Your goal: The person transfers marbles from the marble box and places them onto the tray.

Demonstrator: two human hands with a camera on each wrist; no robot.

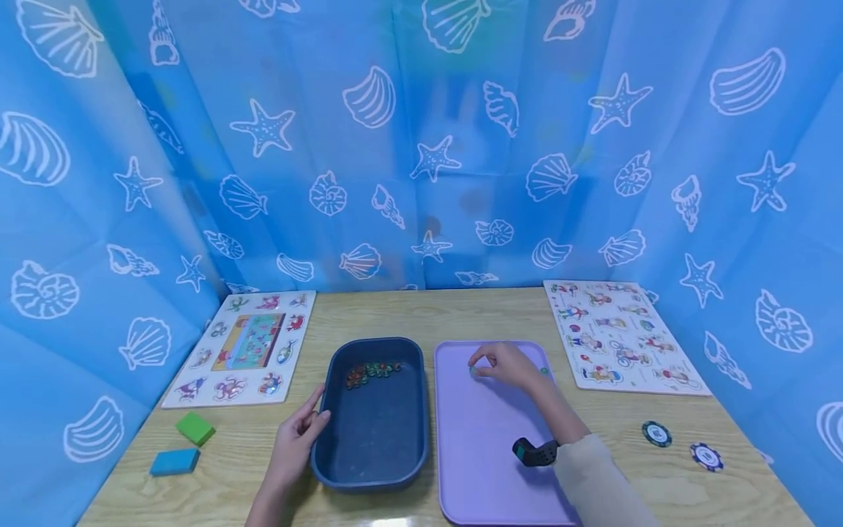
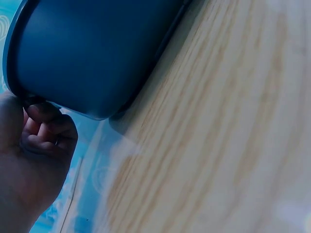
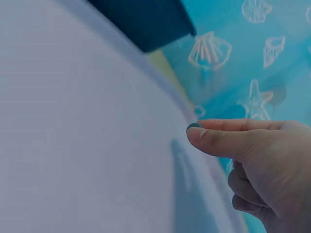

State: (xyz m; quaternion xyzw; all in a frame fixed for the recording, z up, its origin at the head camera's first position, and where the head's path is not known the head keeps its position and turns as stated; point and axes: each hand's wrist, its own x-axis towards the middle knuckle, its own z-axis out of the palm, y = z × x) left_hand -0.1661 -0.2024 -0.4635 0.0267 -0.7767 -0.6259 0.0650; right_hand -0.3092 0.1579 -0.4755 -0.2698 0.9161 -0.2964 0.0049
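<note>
A dark blue bin (image 1: pixel 370 439) stands on the table, with several green and reddish marbles (image 1: pixel 372 372) gathered toward its far end. My left hand (image 1: pixel 298 439) grips the bin's left rim, thumb on top and fingers along the outside. In the left wrist view those fingers (image 2: pixel 46 124) curl beneath the rim. Over the far part of a lilac tray (image 1: pixel 474 446), my right hand (image 1: pixel 503 364) pinches a small green marble (image 3: pixel 194 125) between thumb and forefinger. Another green marble (image 1: pixel 544 371) lies at the tray's right side, beyond my right wrist.
Picture puzzle boards lie at the back left (image 1: pixel 230 351) and back right (image 1: pixel 622 337). A green block (image 1: pixel 195 428) and a blue block (image 1: pixel 174 462) are left of the bin. Two poker chips (image 1: pixel 656 434) lie right of the tray. A shell-patterned curtain (image 1: pixel 421 205) hangs behind.
</note>
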